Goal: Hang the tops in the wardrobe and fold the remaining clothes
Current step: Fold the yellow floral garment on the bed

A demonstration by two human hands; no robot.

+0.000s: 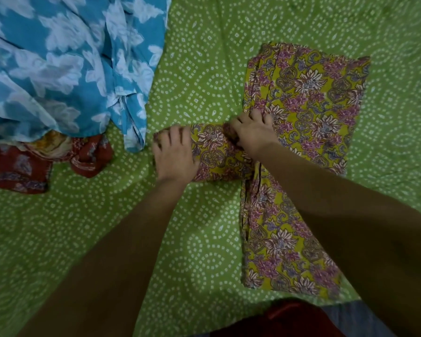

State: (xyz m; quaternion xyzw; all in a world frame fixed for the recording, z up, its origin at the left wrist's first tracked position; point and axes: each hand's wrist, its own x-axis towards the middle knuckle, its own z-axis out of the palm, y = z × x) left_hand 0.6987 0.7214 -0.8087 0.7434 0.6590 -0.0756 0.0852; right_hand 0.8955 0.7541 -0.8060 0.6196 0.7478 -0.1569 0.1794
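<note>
Below, a green bedsheet (199, 239) dotted with white rings, spread over a bed and carrying all the clothes. Right of centre, a yellow floral garment (301, 98) with pink and white blooms, lying flat in a long strip from near the top of the view down toward the lower edge. Out from its left side, at mid height, a narrower flap of the same cloth, reaching leftward across the sheet. On that flap, the left hand (174, 154): palm down, fingers curled over the flap's far left end, gripping the cloth there. Just beside it, the right hand (252, 135): laid where the flap meets the main strip, fingers bent and bunching a dark fold of the fabric between them. Hands near each other but apart, a short stretch of patterned cloth showing between them; both forearms bare, coming in from the lower edge.

Upper left, a blue garment with white flowers (58, 69), loose and rumpled, well apart from the yellow one. Under its lower hem, a red printed garment (22, 171), crumpled, partly covered by the blue cloth, with a bit of orange-yellow fabric (54, 142) peeking between the two. At the bottom edge, a strip of red cloth (289, 319) and something grey-blue beside it, too dim to identify.
</note>
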